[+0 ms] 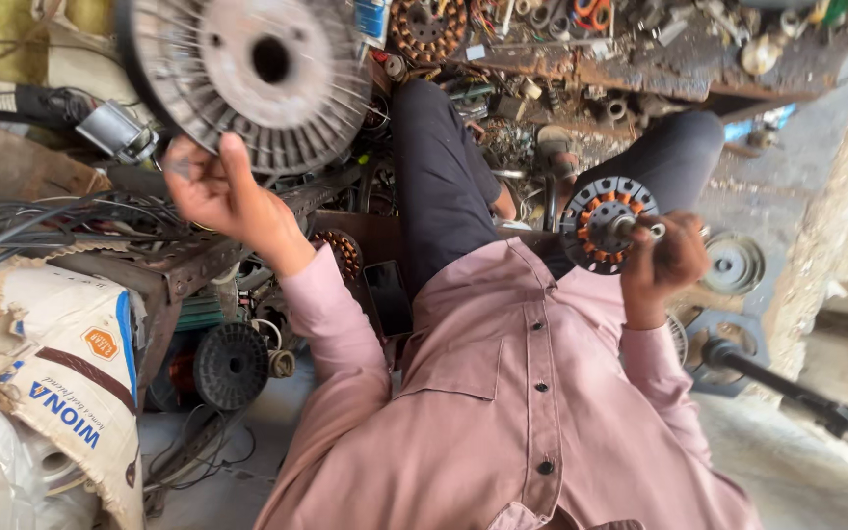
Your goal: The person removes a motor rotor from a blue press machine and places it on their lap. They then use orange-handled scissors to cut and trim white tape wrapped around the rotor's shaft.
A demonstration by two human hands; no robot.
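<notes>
Hands at work over a cluttered bench (640,59): left hand (213,186) grips the finned rotor housing (257,74) while right hand (669,260) clamps the wound stator (601,221) nearer the person's knee, apparently mid-disassembly, the parts needing setting down.

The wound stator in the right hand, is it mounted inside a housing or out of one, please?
Out: the right hand holds the stator bare by its shaft, copper coils exposed; the finned housing is apart, at the left hand.
</notes>
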